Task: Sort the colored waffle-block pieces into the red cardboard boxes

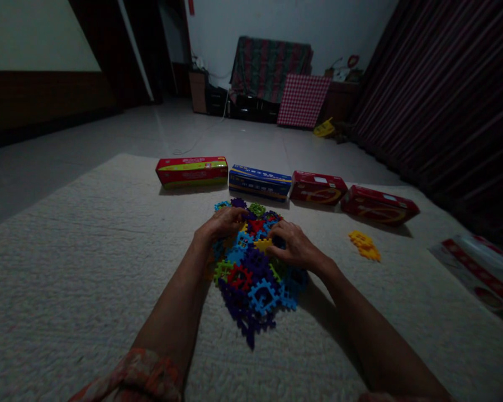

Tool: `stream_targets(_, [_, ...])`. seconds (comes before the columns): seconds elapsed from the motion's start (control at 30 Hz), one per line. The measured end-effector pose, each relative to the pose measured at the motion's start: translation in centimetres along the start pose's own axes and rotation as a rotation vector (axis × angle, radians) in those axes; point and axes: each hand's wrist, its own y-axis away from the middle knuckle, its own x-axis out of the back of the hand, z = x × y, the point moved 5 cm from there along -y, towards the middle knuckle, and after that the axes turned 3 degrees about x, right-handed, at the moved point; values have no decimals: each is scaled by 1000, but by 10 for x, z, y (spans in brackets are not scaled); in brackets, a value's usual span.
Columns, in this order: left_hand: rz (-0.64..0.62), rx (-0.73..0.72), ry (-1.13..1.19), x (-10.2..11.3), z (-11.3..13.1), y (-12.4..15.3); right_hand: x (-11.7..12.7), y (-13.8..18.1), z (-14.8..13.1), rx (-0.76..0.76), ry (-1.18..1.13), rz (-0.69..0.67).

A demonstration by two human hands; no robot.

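Observation:
A heap of interlocking plastic pieces (254,273) in blue, purple, red, green and yellow lies on a pale rug (75,262) in front of me. My left hand (223,222) rests on the far left of the heap, fingers curled over the pieces. My right hand (291,243) sits on the right side of the heap, its fingers pinched on a yellow piece (262,244). What the left fingers hold is hidden in the dim light.
Four long boxes lie in a row beyond the heap: a red and yellow box (191,170), a blue box (259,181), and two red boxes (317,187) (378,205). A small yellow cluster (364,245) lies at right, a flat package (480,271) at far right.

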Motion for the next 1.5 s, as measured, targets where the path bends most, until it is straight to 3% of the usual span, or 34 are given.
stream_targets(0.13, [13, -10, 10, -1, 5, 0, 10, 0, -1, 14, -212, 42])
stream_targets(0.23, [19, -4, 28, -3, 5, 1, 13, 1, 7, -96, -386, 83])
stream_targets(0.4, [47, -40, 27, 0, 5, 0, 8, -2, 23, -254, -749, 272])
stream_targets(0.57, [92, -65, 41, 9, 12, 1, 0, -4, 28, -367, -892, 374])
stream_targets(0.7, [5, -44, -35, 10, 13, 4, -8, -3, 31, -431, -992, 370])
stream_targets(0.83, [-101, -10, -173, 4, 7, 5, -13, -2, 35, -486, -1041, 373])
stream_targets(1.0, [-145, 7, -274, -1, 4, 3, -11, -2, 32, -480, -1033, 372])
stream_targets(1.27, [-133, 37, -150, 8, 6, 8, -10, -2, 30, -486, -1018, 369])
stream_targets(1.5, [-85, -37, 154, 13, 9, 12, -9, -3, 26, -464, -1030, 373])
